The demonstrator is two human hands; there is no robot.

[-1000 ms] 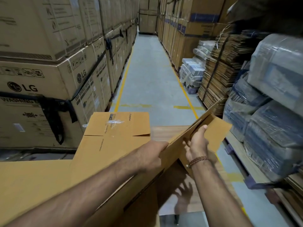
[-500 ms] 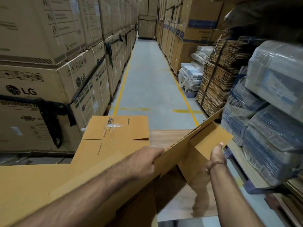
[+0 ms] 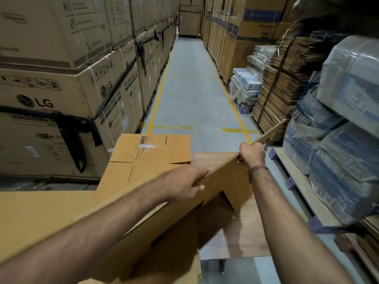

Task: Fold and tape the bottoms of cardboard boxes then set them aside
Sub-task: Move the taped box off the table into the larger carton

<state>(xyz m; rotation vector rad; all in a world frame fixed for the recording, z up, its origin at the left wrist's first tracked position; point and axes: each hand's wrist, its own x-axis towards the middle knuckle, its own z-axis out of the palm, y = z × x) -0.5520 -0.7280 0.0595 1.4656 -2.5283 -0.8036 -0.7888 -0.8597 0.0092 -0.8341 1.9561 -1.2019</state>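
Cardboard box (image 3: 223, 181), plain brown, flaps loose; left hand (image 3: 180, 185) and right hand (image 3: 251, 154) fingers pinching its corrugated edge.

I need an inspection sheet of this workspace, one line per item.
Surface: wooden table, partly covered by cardboard.
Job's things: flat box held up at an angle over the table; taped box behind it.
Clutter: cardboard sheet at left.
Grippers: left hand and right hand each grip the flat box's top edge.
Cables: nothing seen.
Surroundings: stacked LG cartons left, wrapped bundles right, aisle with yellow lines.
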